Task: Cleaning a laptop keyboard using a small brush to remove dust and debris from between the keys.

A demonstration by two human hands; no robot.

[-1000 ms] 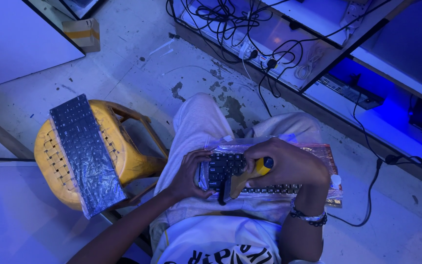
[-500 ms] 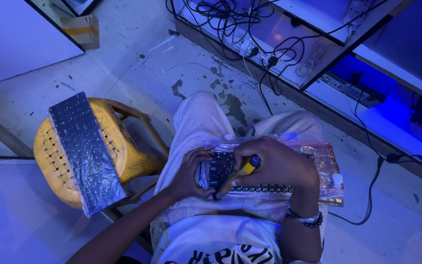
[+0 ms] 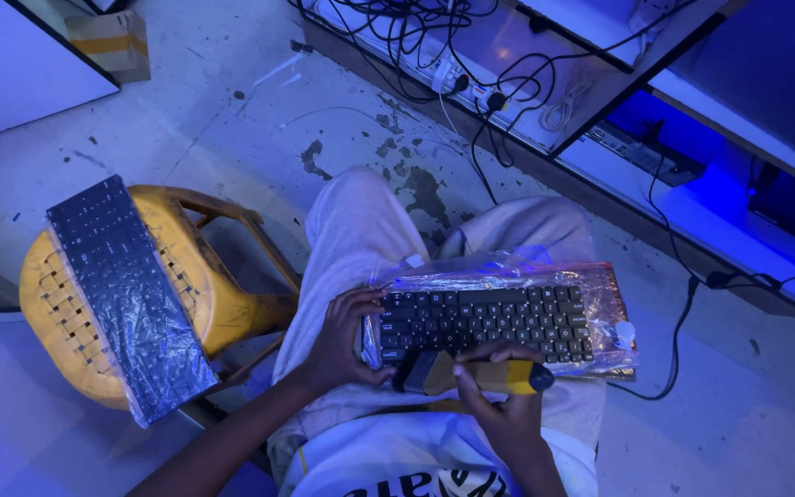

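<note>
**Keyboard on the lap, brush at its near edge**

At far left a yellow stool (image 3: pixel 66 304) stands on the floor, and a spare keyboard (image 3: pixel 126 294) wrapped in clear plastic lies slantwise across its seat, one end hanging over the near rim. A small cardboard box (image 3: pixel 114 41) sits on the floor beyond it, near the top left.

The person sits with pale trousers (image 3: pixel 351 230) and a white shirt (image 3: pixel 416 465) in view. The left hand (image 3: pixel 342 345) holds the left end of a black keyboard (image 3: pixel 485 322) that lies across the lap; its grip is closed on that end, thumb on top by the keys, fingers curled under the edge. The keyboard sits in an opened clear plastic sleeve (image 3: pixel 600 294), crumpled along the far side and bunched at the right end.

The right hand (image 3: pixel 499 410) is just beside the keyboard's near edge. Its grip is closed around the yellow handle of a brush (image 3: pixel 480 375), which lies level along that edge, the dark bristled head pointing left towards the left hand and a dark cap at the right.

Further right and beyond the knees, a low shelf (image 3: pixel 600 129) runs slantwise, carrying a power strip (image 3: pixel 453 81) and a tangle of black cables (image 3: pixel 397 37); blue light glows under it at the right.
</note>
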